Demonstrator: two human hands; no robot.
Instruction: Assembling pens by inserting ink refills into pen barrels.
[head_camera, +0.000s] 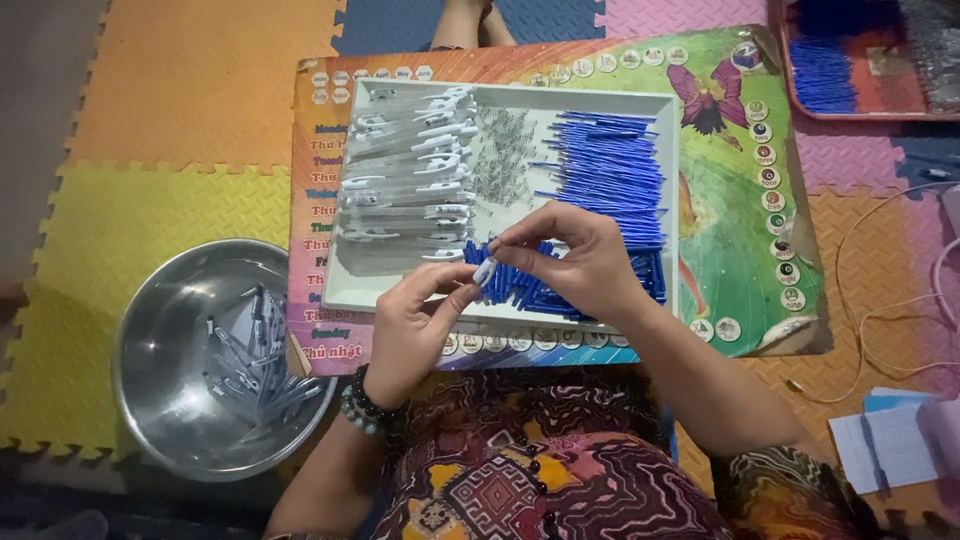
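— What are the person's hands doing over the white tray?

— Both pinch one small pen part, a pale plastic piece with a blue end, held just above the tray's near edge. The left hand grips its lower end between thumb and forefinger; the right hand closes its fingertips on the upper end.

— How would such a piece handle?

— Likely very light and stiff, smooth enough to slip, so a fingertip grip near each end seems apt. Thin plastic may snap if bent.

— And around it?

— In the tray lie a stack of clear barrels with white clips on the left, a heap of tiny metal springs in the middle, and blue refill tubes on the right. A steel bowl holding finished pens sits on the foam floor mat, well to the left.
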